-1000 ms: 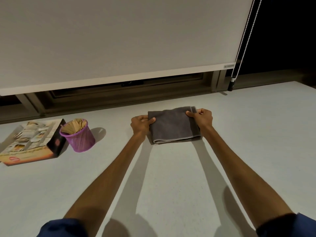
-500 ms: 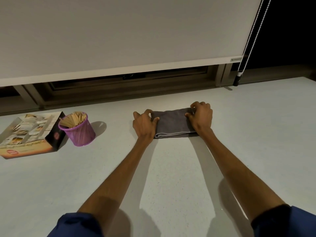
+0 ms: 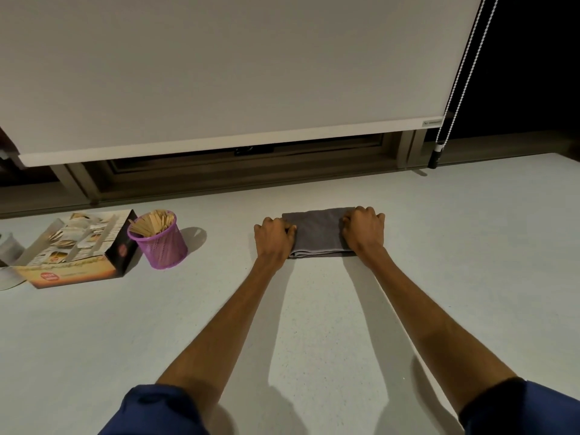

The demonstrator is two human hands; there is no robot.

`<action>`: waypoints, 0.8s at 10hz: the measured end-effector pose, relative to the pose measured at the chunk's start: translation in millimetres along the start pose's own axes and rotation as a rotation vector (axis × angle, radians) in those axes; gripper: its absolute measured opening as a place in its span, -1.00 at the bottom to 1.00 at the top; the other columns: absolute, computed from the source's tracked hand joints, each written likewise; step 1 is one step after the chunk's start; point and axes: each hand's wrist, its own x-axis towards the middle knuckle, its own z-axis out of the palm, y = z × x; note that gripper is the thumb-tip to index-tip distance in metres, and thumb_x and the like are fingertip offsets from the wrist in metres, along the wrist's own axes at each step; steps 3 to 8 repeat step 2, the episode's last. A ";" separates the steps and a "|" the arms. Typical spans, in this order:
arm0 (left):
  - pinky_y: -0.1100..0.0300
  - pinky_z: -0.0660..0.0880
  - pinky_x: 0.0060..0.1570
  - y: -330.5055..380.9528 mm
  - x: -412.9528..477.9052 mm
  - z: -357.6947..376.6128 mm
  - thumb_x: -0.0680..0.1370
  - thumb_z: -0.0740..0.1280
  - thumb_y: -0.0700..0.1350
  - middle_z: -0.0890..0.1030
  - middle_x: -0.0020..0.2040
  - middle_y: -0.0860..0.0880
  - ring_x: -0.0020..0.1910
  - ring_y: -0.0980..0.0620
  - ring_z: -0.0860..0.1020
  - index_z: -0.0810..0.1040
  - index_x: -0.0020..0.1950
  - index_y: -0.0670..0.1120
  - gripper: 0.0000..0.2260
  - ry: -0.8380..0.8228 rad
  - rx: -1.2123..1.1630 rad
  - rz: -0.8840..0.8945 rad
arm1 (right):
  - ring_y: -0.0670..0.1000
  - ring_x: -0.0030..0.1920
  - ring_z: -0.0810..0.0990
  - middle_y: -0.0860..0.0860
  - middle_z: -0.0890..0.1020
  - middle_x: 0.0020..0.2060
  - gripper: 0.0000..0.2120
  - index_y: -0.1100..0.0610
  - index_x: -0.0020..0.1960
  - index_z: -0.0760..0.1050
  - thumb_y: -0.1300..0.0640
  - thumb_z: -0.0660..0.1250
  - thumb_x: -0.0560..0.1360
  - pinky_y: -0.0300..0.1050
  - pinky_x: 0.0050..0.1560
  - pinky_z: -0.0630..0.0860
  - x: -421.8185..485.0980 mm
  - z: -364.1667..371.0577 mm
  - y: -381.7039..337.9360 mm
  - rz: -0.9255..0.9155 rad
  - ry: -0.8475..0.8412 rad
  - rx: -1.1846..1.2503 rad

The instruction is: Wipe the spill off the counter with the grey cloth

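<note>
Far out across the pale speckled bench (image 3: 314,324), a folded grey cloth (image 3: 318,232) lies flat, a small rectangle with its stacked fold edges showing along the near side. Both arms of the person reach straight forward to it, bare from the elbow down, with dark blue sleeves (image 3: 157,409) showing at the bottom edge of the view.

The left hand (image 3: 273,235) rests palm down on the left end of the cloth, its fingers curled over that edge and pressing on the fabric. The right hand (image 3: 364,227) does the same at the right end, knuckles up, fingers bent down onto the cloth. Both hands are clenched on the cloth, one at each end, with the middle part of the fabric bare between them.

Well off to the left stands a purple mesh cup (image 3: 158,246) filled with flat wooden sticks (image 3: 153,221). Just beside it, further left, lies a printed cardboard box (image 3: 78,249) with a dark side panel facing the cup.

Behind the bench runs a dark window frame (image 3: 251,171), and a white roller blind (image 3: 219,73) hangs low over it. A beaded blind cord (image 3: 461,67) drops at the right, ending in a dark weight just above the bench. No spill can be made out on the surface.
</note>
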 end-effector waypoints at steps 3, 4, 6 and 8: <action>0.07 0.38 0.17 18.3 -12.1 -32.4 0.62 0.16 0.06 0.61 0.15 -0.16 0.12 -0.13 0.53 0.48 0.23 -0.09 -0.69 0.105 -0.050 0.028 | 0.13 0.11 0.54 0.13 0.66 0.03 -0.79 0.15 0.10 0.62 0.15 0.27 0.56 0.10 0.23 0.36 -2.1 -27.6 -17.6 -0.030 0.032 0.059; 0.07 0.38 0.17 18.3 -12.1 -32.4 0.62 0.16 0.06 0.61 0.15 -0.16 0.12 -0.13 0.53 0.48 0.23 -0.09 -0.69 0.105 -0.050 0.028 | 0.13 0.11 0.54 0.13 0.66 0.03 -0.79 0.15 0.10 0.62 0.15 0.27 0.56 0.10 0.23 0.36 -2.1 -27.6 -17.6 -0.030 0.032 0.059; 0.07 0.38 0.17 18.3 -12.1 -32.4 0.62 0.16 0.06 0.61 0.15 -0.16 0.12 -0.13 0.53 0.48 0.23 -0.09 -0.69 0.105 -0.050 0.028 | 0.13 0.11 0.54 0.13 0.66 0.03 -0.79 0.15 0.10 0.62 0.15 0.27 0.56 0.10 0.23 0.36 -2.1 -27.6 -17.6 -0.030 0.032 0.059; 0.07 0.38 0.17 18.3 -12.1 -32.4 0.62 0.16 0.06 0.61 0.15 -0.16 0.12 -0.13 0.53 0.48 0.23 -0.09 -0.69 0.105 -0.050 0.028 | 0.13 0.11 0.54 0.13 0.66 0.03 -0.79 0.15 0.10 0.62 0.15 0.27 0.56 0.10 0.23 0.36 -2.1 -27.6 -17.6 -0.030 0.032 0.059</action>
